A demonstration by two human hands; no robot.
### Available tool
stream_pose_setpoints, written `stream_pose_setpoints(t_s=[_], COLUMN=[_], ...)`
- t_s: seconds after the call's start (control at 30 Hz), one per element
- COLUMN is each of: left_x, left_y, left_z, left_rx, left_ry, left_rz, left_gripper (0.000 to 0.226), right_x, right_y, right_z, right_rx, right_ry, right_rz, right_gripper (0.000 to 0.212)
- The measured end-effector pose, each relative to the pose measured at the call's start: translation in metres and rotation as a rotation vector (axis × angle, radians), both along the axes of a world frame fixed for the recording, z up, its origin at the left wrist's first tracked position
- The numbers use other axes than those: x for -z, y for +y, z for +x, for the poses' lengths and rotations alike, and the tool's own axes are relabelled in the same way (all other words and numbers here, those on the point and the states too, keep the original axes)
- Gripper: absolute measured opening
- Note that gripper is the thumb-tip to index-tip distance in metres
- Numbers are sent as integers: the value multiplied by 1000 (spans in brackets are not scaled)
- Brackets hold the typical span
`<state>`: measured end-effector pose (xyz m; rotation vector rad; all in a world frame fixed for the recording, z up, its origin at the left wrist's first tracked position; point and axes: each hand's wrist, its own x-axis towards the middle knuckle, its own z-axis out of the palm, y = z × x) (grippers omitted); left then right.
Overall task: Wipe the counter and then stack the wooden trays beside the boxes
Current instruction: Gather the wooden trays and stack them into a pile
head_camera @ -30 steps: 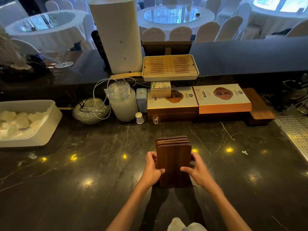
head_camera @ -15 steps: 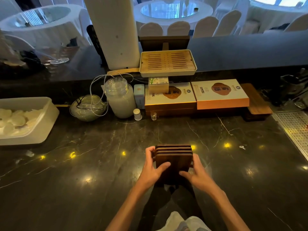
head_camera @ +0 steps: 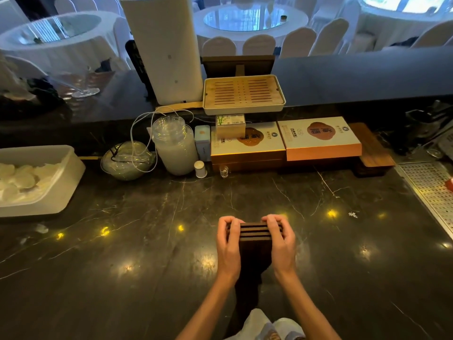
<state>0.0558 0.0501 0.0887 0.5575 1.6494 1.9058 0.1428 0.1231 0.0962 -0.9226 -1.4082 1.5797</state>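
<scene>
The left hand [head_camera: 229, 244] and right hand [head_camera: 282, 242] clamp a stack of wooden trays [head_camera: 255, 241] from either side, fingers [head_camera: 226, 223] curled over its far edge. The dark stack, edges showing as layered bands, sits on the marble surface [head_camera: 147, 278], well apart from the boxes [head_camera: 284, 141].

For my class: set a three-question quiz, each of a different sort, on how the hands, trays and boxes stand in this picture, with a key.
1. True or false: both hands grip the stack of wooden trays.
2. Multiple choice: the orange-sided box lies (A) left of the tall jar, (B) right of the other flat box, (C) inside the white bin.
3. Fill in: the slatted tray sits on the raised ledge, ______ the boxes.

Key
1. True: left hand and right hand clasp its two sides.
2. B.
3. Behind.
</scene>
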Motion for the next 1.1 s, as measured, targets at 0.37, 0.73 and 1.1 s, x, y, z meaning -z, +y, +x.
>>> stream_pose_setpoints(t_s=[0.37, 0.73, 1.1], left_x=[3, 47, 78], left_y=[-2, -5, 16], left_z=[14, 12, 15], left_rx=[-7, -80, -359], left_ry=[37, -327, -678], left_rz=[65, -23, -151], left_gripper=[35, 38, 56], right_x=[6, 67, 111], right_y=[1, 1, 11], right_z=[15, 25, 15], right_rx=[-70, 38, 139], right_ry=[-3, 38, -6], right_rz=[16, -518, -680], right_gripper=[26, 69, 51])
